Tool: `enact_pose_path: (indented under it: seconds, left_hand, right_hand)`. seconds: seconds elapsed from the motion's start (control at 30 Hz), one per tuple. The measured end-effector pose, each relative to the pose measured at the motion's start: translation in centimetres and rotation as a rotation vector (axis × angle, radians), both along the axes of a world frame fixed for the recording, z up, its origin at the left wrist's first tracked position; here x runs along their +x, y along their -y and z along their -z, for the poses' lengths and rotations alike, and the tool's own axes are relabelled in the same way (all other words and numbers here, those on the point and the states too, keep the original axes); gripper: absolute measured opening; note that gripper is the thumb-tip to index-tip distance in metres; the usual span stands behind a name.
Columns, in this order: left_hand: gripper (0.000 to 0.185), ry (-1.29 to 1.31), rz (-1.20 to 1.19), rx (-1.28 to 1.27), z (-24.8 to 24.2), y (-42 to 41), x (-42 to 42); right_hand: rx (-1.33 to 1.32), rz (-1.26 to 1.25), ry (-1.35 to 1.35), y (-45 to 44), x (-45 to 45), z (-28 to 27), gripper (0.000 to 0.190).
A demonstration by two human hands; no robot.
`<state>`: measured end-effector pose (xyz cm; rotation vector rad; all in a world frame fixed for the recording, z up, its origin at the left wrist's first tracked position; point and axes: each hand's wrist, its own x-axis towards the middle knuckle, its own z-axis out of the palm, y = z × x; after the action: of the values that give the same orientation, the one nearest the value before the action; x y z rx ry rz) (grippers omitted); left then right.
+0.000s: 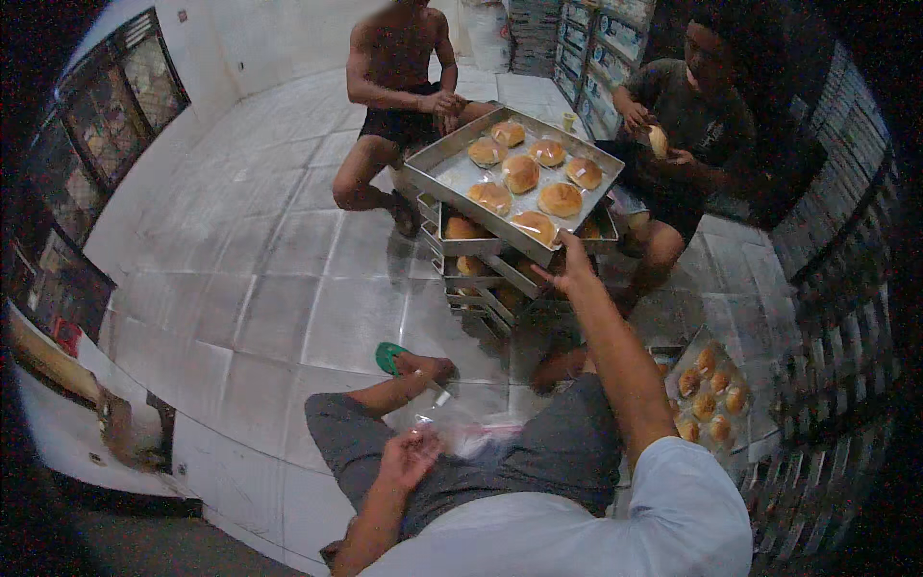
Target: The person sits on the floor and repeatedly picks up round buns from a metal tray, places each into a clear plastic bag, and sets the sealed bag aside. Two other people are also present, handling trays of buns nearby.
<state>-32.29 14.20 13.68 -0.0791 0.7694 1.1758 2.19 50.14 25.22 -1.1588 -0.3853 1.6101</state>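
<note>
My right hand (575, 268) reaches out to the near corner of a shallow metal tray (479, 214), fingers over its rim. Several round, golden buns (520, 174) lie in that tray, some with a shiny clear wrapping. Below it are more stacked metal trays (469, 247), set at differing angles, with buns partly hidden inside. Close to my lap, my left hand (411, 456) has its fingertips on a clear plastic bag (427, 420). More clear plastic (479, 441) rests between my legs; its outline is blurred.
Two people sit beyond the stack; the one at right holds a bun (657, 142). Another tray of buns (703, 406) lies at my right on the tiled floor (281, 310). Stacked crates (829, 447) line the right side. A small yellow cup (569, 120) stands behind the trays.
</note>
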Motion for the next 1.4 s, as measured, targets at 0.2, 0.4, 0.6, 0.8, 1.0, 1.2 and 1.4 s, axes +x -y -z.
enact_pose_path:
  seconds: [0.2, 0.4, 0.6, 0.8, 1.0, 1.2, 1.4]
  left_hand:
    - [0.026, -0.031, -0.005, -0.101, -2.0, -2.9, -2.9]
    - [0.023, -0.189, 0.193, -0.063, -5.0, -10.4, -6.6]
    - [0.023, -0.187, 0.363, -0.134, -6.7, -18.4, -11.3]
    - [0.02, -0.529, 0.502, 0.031, -8.4, -25.3, -16.6]
    - [0.022, -0.504, 0.518, -0.01, -8.2, -22.3, -13.9]
    - [0.023, -0.512, 0.469, -0.061, -13.5, -20.3, -9.5]
    - [0.022, -0.542, 0.403, -0.086, -11.7, -20.6, -10.4]
  right_hand:
    - [0.056, 0.24, 0.037, 6.3, -0.7, -4.4, 0.041]
    - [0.033, 0.547, -0.119, 18.1, 5.1, -4.3, 0.037]
    - [0.149, 0.875, -0.007, 27.7, 9.4, -3.8, 0.03]
    - [0.115, 1.063, 0.237, 25.6, 10.6, 5.2, 0.037]
    - [-0.046, 1.046, 0.246, 30.2, 19.3, 13.3, 0.046]
    - [-0.506, 1.159, 1.106, 26.5, 19.2, 9.9, 0.046]
    - [0.598, 0.309, 0.854, 5.1, 2.8, -5.6, 0.029]
